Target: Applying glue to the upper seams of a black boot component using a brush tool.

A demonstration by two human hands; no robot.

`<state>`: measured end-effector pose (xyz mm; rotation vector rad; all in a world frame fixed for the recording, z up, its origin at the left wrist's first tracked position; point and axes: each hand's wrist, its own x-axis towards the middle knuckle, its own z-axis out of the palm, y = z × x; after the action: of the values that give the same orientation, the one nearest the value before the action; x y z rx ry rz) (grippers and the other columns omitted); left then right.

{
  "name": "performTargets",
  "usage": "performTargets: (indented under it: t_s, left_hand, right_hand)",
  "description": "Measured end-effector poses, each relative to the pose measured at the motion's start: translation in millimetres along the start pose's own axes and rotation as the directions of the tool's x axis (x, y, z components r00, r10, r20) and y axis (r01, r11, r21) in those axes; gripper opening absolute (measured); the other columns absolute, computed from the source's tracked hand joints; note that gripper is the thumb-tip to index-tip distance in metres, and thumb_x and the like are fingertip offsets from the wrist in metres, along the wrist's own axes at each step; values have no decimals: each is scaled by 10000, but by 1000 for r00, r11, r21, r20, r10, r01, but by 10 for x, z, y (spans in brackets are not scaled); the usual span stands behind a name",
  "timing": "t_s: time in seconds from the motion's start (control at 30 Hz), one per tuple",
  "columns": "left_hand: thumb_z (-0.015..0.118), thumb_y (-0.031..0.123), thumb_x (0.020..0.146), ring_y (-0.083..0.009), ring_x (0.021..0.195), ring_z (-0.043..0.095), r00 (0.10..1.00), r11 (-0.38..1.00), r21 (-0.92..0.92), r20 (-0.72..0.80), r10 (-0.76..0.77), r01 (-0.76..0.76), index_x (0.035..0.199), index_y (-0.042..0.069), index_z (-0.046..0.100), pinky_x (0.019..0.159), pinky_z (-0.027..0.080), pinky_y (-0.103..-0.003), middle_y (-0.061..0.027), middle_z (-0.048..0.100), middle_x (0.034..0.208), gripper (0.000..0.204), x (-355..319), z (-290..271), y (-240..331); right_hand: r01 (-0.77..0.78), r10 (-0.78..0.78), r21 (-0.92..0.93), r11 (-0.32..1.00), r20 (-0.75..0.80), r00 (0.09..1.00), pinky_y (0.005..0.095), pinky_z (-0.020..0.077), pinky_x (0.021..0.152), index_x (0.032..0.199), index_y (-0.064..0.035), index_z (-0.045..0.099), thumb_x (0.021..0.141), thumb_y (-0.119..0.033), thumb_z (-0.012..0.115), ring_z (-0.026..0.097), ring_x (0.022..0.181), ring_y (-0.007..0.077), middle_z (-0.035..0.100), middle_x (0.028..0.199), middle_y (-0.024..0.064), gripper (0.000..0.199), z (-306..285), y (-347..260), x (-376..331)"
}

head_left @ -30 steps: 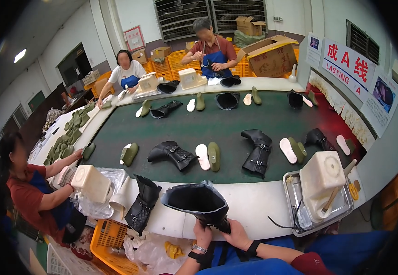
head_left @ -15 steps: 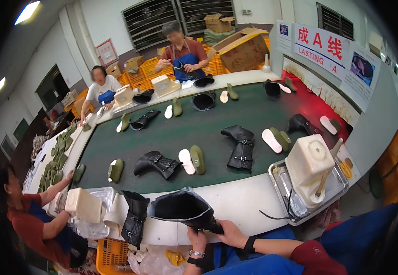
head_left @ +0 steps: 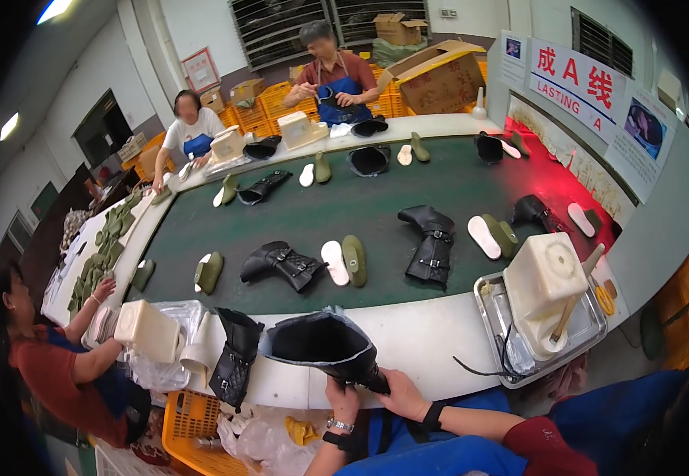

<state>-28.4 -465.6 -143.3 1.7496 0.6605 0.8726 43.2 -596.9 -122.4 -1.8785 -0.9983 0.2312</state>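
Both my hands hold a black boot [head_left: 351, 371] at the near edge of the table, its wide, light-edged opening facing up and to the left. My left hand [head_left: 344, 401] is closed under the boot's lower part; its fingers are partly hidden. On the right side of the boot, my right hand [head_left: 402, 395] grips the same lower end. A second black boot [head_left: 237, 357], with straps and quilting, lies on the edge just left of the held one. Beyond, a black buckled boot [head_left: 429, 247] rests on the green belt [head_left: 344, 214].
Green shoe lasts [head_left: 353, 259] and pale insoles [head_left: 334, 263] lie along the belt. Right of me, a cream container [head_left: 547, 278] with a brush stands in a metal tray [head_left: 494, 361]. A yellow basket [head_left: 190, 428] sits below the edge. Several co-workers stand around the table.
My view has shifted slightly, while the boot stays in both hands. At the left, a co-worker's hand has come away from a green shoe last on the belt's edge.
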Motion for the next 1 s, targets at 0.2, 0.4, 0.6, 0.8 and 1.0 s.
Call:
performTargets:
  t_s: [0.2, 0.4, 0.6, 0.8, 1.0]
  left_hand:
    - [413, -81, 660, -379, 828, 595, 997, 996, 56, 21, 74, -75, 1026, -36, 485, 719, 462, -380, -229, 608, 866, 376, 21, 3, 11]
    - [430, -66, 685, -405, 852, 575, 996, 989, 111, 7, 93, -93, 1118, -49, 414, 747, 452, -395, -241, 596, 886, 434, 3, 5, -47]
    - [464, -43, 689, -434, 1031, 485, 994, 979, 171, -1, 111, -109, 1238, -73, 320, 883, 391, -411, -299, 484, 1119, 569, -45, 7, -214]
    - [474, -50, 684, -421, 1024, 481, 993, 989, 102, -35, 114, -109, 1250, -66, 287, 892, 380, -404, -278, 482, 1105, 596, -41, 41, -157]
    - [446, -83, 700, -324, 985, 499, 998, 996, 64, -14, 62, -61, 1251, -38, 266, 859, 397, -354, -220, 473, 1085, 582, -32, 26, -50]
  right_hand:
    - [-54, 54, 28, 998, -9, 999, 444, 415, 763, 1070, -14, 510, 696, -137, 627, 519, 854, 393, 575, 894, 216, 410, 9, -2, 4]
    - [25, -25, 12, 1000, -41, 999, 430, 420, 780, 1169, -7, 463, 705, -140, 637, 524, 873, 375, 564, 941, 205, 514, -26, -55, -13]
    - [34, -34, 24, 999, -9, 999, 409, 420, 802, 1172, -22, 465, 704, -115, 625, 518, 912, 358, 564, 956, 189, 503, -74, -73, -20]
    - [49, -48, 18, 999, -31, 998, 413, 423, 793, 1164, -63, 479, 713, -96, 599, 537, 878, 352, 577, 915, 181, 468, -23, -33, -15]
    - [75, -73, 34, 997, -53, 996, 423, 423, 777, 1154, -41, 481, 725, -148, 609, 538, 867, 363, 582, 932, 190, 460, -2, 10, -36]
